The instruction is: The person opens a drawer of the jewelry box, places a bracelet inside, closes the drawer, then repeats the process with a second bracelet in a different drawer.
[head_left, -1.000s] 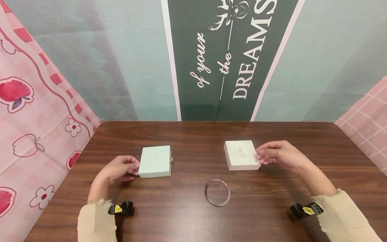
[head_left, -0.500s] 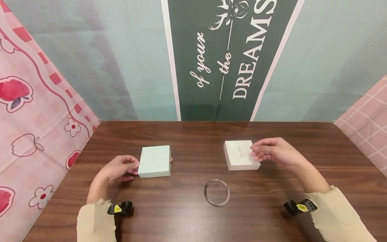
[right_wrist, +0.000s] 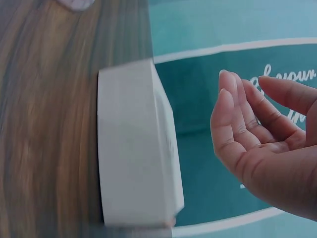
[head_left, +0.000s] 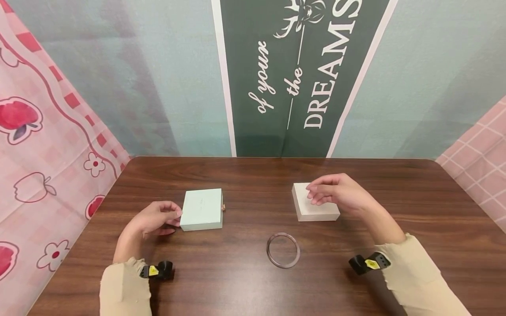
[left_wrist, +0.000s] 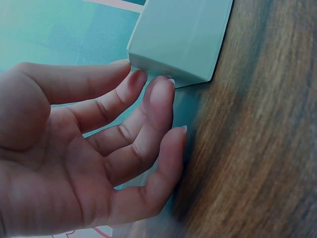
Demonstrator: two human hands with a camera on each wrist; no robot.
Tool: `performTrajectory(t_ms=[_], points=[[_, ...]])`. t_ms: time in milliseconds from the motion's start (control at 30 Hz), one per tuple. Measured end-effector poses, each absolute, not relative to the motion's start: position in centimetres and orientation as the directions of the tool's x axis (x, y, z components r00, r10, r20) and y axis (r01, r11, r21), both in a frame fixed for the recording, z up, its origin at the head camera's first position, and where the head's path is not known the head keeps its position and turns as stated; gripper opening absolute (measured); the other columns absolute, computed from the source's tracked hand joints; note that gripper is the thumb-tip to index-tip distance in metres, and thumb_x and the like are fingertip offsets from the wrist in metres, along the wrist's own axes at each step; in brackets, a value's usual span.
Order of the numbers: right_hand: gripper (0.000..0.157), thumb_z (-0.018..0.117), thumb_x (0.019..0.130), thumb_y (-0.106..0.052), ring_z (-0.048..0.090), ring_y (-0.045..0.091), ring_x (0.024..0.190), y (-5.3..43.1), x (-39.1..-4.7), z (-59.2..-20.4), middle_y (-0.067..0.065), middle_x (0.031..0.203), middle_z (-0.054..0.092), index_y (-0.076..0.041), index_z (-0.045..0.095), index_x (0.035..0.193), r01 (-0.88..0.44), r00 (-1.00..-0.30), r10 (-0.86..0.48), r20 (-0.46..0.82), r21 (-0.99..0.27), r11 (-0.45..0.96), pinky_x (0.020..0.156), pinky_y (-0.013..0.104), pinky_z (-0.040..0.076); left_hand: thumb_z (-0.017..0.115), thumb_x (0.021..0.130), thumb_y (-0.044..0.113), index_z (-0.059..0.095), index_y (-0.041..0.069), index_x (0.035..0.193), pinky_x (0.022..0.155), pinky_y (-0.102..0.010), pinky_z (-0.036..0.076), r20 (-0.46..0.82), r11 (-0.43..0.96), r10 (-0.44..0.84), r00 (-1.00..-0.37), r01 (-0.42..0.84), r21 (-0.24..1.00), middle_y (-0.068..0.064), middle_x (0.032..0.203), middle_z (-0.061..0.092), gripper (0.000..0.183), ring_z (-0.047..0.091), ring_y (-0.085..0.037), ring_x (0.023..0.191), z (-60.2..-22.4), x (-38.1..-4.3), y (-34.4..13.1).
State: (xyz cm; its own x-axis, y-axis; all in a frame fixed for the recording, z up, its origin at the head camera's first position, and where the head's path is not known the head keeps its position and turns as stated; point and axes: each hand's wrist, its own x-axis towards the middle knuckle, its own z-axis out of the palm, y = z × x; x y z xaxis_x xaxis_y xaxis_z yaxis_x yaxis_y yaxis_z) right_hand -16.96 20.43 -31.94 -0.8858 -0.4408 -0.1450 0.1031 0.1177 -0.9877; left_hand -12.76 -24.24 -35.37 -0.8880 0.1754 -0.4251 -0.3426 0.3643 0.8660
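A pale mint box (head_left: 202, 210) with a small ribbon tab on its right side lies flat on the table. At its left edge is my left hand (head_left: 156, 218), its fingers loosely bent. The left wrist view has the thumb tip right at a corner of the mint box (left_wrist: 178, 37), other fingertips along its side. Above the white box (head_left: 316, 214) hovers my right hand (head_left: 340, 193), hiding the print on its lid. Its fingers curl loosely around nothing, apart from the white box (right_wrist: 131, 148) in the right wrist view. Between and nearer lies a translucent purplish bangle (head_left: 284, 266).
The dark wooden table (head_left: 237, 289) ends at a green hanging cloth (head_left: 276, 131) with white lettering. A pink patterned cloth (head_left: 59, 175) hangs at the left, a pink tile-patterned one (head_left: 480, 149) at the right. Both wrists carry black cameras (head_left: 162, 271).
My right hand has moved from the white box's right edge up and leftward over its lid. The left hand, both boxes and the bangle stay in place.
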Motion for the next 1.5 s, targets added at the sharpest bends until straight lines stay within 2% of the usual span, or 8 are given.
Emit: performTrajectory(t_ms=[200,433,567,800,1100,1300,1500], points=[[0.026,0.055,0.087,0.003,0.063,0.020,0.067,18.3,-17.2,-31.8,0.013,0.079,0.065,0.022,0.051,0.104,0.106,-0.880,-0.453,-0.144,-0.988,0.108,0.069,0.034,0.052,0.052,0.092,0.009,0.053,-0.004,0.099,0.069,-0.035,0.051,-0.429,0.349,0.179,-0.886,-0.350,0.869,-0.005,0.081,0.056,0.014,0.058,-0.016,0.076,-35.4,-12.8,-24.2],[0.015,0.057,0.087,0.001,0.064,0.022,0.069,16.5,-17.8,-32.1,0.013,0.078,0.065,0.011,0.061,0.097,0.126,-0.868,-0.470,-0.158,-0.987,0.100,0.070,0.037,0.052,0.051,0.092,0.008,0.053,-0.003,0.097,0.069,-0.034,0.051,-0.431,0.345,0.182,-0.884,-0.353,0.869,-0.005,0.081,0.056,0.012,0.058,-0.016,0.077,-35.3,-12.9,-24.2],[0.015,0.058,0.087,-0.001,0.065,0.022,0.068,15.5,-18.0,-32.6,0.014,0.078,0.066,0.011,0.061,0.097,0.147,-0.864,-0.469,-0.183,-0.983,0.112,0.069,0.036,0.052,0.051,0.092,0.008,0.053,-0.003,0.097,0.069,-0.034,0.050,-0.433,0.345,0.183,-0.883,-0.355,0.869,-0.005,0.082,0.056,0.012,0.058,-0.016,0.077,-35.3,-12.9,-24.2],[0.024,0.057,0.088,-0.001,0.065,0.020,0.066,13.7,-18.3,-33.0,0.013,0.076,0.065,0.017,0.056,0.102,0.172,-0.860,-0.466,-0.208,-0.978,0.120,0.065,0.032,0.052,0.051,0.092,0.008,0.053,-0.003,0.098,0.069,-0.034,0.051,-0.431,0.347,0.186,-0.883,-0.351,0.870,-0.004,0.081,0.056,0.013,0.058,-0.016,0.077,-35.3,-12.9,-24.2],[0.022,0.057,0.088,-0.001,0.064,0.021,0.066,11.1,-18.7,-33.1,0.017,0.077,0.065,0.015,0.058,0.102,0.173,-0.850,-0.480,-0.219,-0.975,0.138,0.071,0.040,0.052,0.052,0.092,0.008,0.053,-0.004,0.099,0.068,-0.035,0.051,-0.432,0.352,0.177,-0.884,-0.353,0.867,-0.005,0.081,0.056,0.014,0.058,-0.016,0.076,-35.5,-12.9,-24.3],[0.025,0.055,0.088,0.000,0.063,0.020,0.064,9.0,-18.8,-33.4,0.015,0.074,0.065,0.019,0.055,0.103,0.189,-0.839,-0.493,-0.232,-0.973,0.136,0.069,0.039,0.052,0.053,0.092,0.008,0.052,-0.005,0.099,0.069,-0.035,0.051,-0.429,0.351,0.178,-0.886,-0.350,0.869,-0.005,0.081,0.057,0.015,0.058,-0.016,0.076,-35.5,-12.8,-24.4],[0.026,0.055,0.088,0.000,0.062,0.018,0.061,6.9,-18.6,-34.3,0.019,0.077,0.065,0.019,0.055,0.105,0.214,-0.824,-0.501,-0.264,-0.964,0.156,0.067,0.036,0.052,0.052,0.092,0.009,0.052,-0.005,0.099,0.069,-0.035,0.051,-0.427,0.355,0.184,-0.885,-0.346,0.869,-0.005,0.082,0.056,0.015,0.057,-0.016,0.077,-35.5,-12.8,-24.3]])
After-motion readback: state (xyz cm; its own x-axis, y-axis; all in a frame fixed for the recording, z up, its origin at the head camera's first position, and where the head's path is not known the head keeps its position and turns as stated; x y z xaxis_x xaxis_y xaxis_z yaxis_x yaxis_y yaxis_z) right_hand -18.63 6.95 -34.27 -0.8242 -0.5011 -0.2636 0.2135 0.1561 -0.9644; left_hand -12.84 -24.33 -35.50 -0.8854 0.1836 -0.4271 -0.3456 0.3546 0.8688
